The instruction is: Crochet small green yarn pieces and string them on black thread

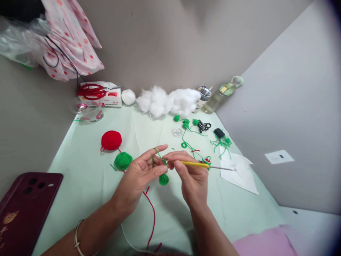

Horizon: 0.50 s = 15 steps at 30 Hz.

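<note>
My left hand (142, 174) has green yarn looped around its raised index finger, and its thumb and other fingers close on the strand. A small round green crochet piece (163, 179) hangs just below the fingertips. In my right hand (191, 174) is a crochet hook (195, 164) with a yellow grip, held between thumb and fingers. The hook's tip meets the green yarn between both hands. Behind the left hand lies a green yarn ball (123, 161), with a red yarn ball (111, 140) farther back. A red strand (153, 209) trails across the table under the hands.
White stuffing (167, 102) lies along the back wall beside a white yarn ball (128, 97). Red-handled scissors (93, 91) rest at back left; a water bottle (222, 95) leans at back right. Small green crochet pieces (185, 123), a hair clip (204, 126) and white paper (237, 170) sit rightward. A maroon phone (29, 213) is front left.
</note>
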Each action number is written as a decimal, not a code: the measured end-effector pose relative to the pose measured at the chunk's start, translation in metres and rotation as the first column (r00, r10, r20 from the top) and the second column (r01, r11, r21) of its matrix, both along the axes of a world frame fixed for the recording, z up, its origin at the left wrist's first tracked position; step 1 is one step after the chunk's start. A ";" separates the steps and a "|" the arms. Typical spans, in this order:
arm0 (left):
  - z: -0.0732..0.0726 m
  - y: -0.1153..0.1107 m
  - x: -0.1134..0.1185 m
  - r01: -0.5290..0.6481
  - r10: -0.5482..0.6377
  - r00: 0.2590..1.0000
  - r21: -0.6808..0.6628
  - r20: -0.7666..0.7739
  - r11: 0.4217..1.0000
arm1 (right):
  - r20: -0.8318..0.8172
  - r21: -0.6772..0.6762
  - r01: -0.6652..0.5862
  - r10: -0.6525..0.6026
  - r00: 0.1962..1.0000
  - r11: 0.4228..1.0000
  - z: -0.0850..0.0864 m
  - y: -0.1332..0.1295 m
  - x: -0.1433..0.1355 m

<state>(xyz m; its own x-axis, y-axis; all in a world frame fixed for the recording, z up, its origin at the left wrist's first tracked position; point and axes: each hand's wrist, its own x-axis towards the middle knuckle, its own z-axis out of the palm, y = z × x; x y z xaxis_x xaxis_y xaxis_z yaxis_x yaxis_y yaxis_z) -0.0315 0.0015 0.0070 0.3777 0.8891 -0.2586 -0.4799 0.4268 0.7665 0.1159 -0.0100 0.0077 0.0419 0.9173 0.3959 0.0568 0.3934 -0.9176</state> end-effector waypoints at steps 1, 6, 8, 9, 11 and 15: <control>-0.001 -0.001 0.001 -0.010 0.010 1.000 -0.007 -0.006 1.000 | 0.031 0.010 0.011 -0.011 0.999 1.000 -0.001 -0.001 -0.002; -0.003 0.000 0.004 -0.058 0.061 0.998 -0.079 0.033 0.995 | 0.393 0.312 0.103 -0.227 0.891 0.944 -0.006 -0.007 -0.005; -0.003 0.002 0.002 0.001 0.014 0.994 -0.136 0.106 0.991 | 0.428 0.367 0.098 -0.261 0.865 0.925 -0.006 -0.006 -0.002; -0.003 0.003 0.001 0.028 -0.008 0.991 -0.156 0.131 0.987 | 0.381 0.340 0.111 -0.245 0.891 0.934 -0.006 -0.005 0.000; -0.003 0.005 -0.001 0.030 -0.009 0.991 -0.162 0.131 0.986 | 0.202 0.203 0.144 -0.185 0.962 0.969 -0.003 -0.002 0.004; -0.002 0.002 0.000 -0.110 0.110 0.994 -0.037 0.001 0.993 | 0.069 0.084 0.103 -0.109 0.992 0.991 -0.003 -0.001 0.002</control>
<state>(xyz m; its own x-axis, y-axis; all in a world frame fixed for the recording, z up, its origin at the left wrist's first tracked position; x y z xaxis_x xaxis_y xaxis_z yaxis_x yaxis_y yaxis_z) -0.0311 0.0035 0.0047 0.2786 0.9153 -0.2909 -0.5279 0.3990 0.7497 0.1182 -0.0106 0.0045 0.1054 0.8746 0.4733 0.1676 0.4535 -0.8754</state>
